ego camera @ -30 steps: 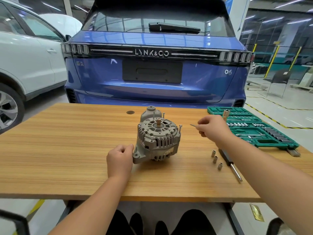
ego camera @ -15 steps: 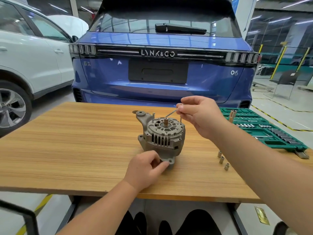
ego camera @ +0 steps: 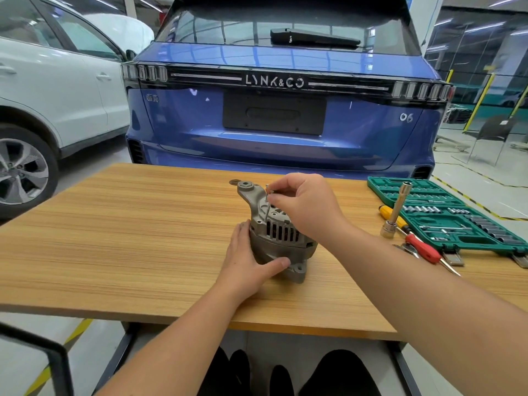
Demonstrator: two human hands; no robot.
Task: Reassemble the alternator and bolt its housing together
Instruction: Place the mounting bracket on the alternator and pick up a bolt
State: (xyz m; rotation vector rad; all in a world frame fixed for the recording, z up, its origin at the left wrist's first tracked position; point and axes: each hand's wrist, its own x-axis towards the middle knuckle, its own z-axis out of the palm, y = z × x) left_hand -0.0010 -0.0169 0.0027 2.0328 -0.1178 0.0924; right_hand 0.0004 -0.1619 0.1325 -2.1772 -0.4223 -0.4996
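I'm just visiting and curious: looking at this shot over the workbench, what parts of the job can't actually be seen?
All in the head view:
- Top of the alternator: the right hand covers it.
- Long bolt pinched by that hand: too thin to tell whether its tip sits in a hole.
- Alternator's left flank: hidden by the left hand.
- Socket set: cut off by the right edge; sizes too small to read.

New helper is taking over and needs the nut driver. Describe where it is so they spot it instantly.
Look at the green socket case on the wooden table's right end. At its near-left edge stands the nut driver, a slim metal shaft upright on its socket, while the yellow and red screwdrivers beside it lie flat.
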